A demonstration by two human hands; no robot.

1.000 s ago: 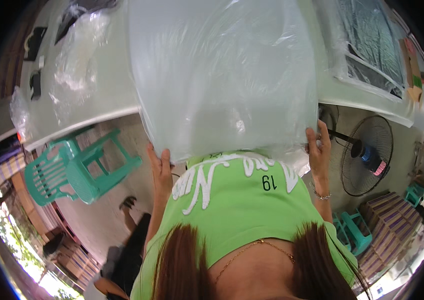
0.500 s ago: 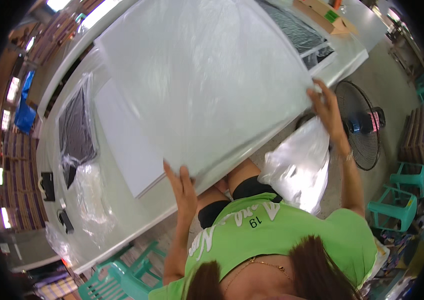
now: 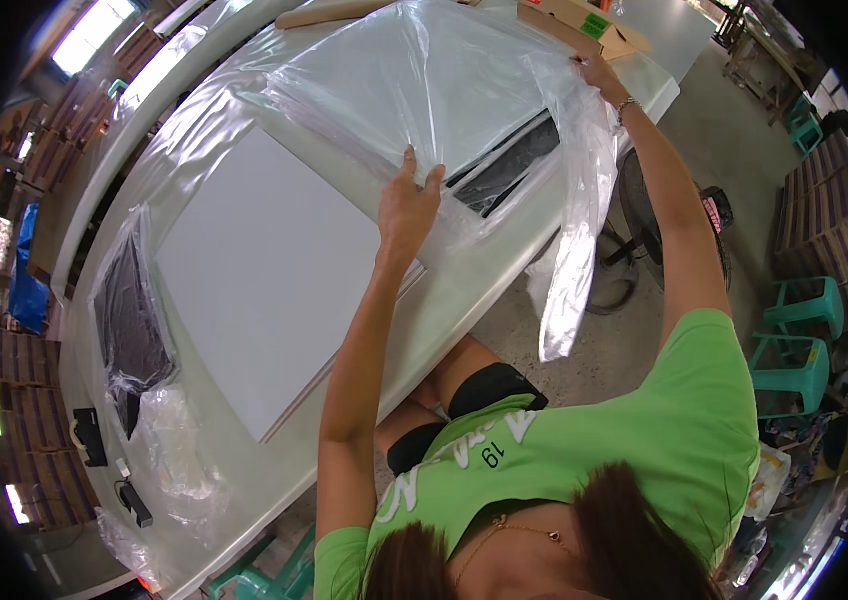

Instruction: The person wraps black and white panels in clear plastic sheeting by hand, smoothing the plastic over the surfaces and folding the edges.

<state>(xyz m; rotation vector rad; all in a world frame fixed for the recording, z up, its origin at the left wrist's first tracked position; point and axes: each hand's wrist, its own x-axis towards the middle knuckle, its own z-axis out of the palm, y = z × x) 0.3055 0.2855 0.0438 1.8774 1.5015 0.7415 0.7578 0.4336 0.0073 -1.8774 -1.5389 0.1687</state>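
Note:
A large clear plastic bag [image 3: 424, 85] lies over a pale flat panel at the far side of the table. My left hand [image 3: 409, 205] rests at its near edge, index finger stretched out and thumb apart. Farther off to the right, my right hand [image 3: 599, 78] has its fingers closed on the bag's edge; a loose strip of the film hangs over the table's side. A stack of white sheets [image 3: 269, 270] lies under and beside my left forearm. Between the bag and the table edge, a dark plastic-wrapped panel [image 3: 514, 165] partly shows.
A dark wrapped piece [image 3: 134, 310] and crumpled clear plastic [image 3: 176, 445] lie on the table [image 3: 254, 490] at the left, by a tape dispenser [image 3: 91, 437]. An open cardboard box [image 3: 584, 28] sits at the far right. A fan [image 3: 639, 205] and green stools [image 3: 792, 375] stand beyond the right edge.
The plastic-covered panel has moved away toward the far side, uncovering the white stack. Both hands have moved farther out, and a strip of film now hangs near the right arm.

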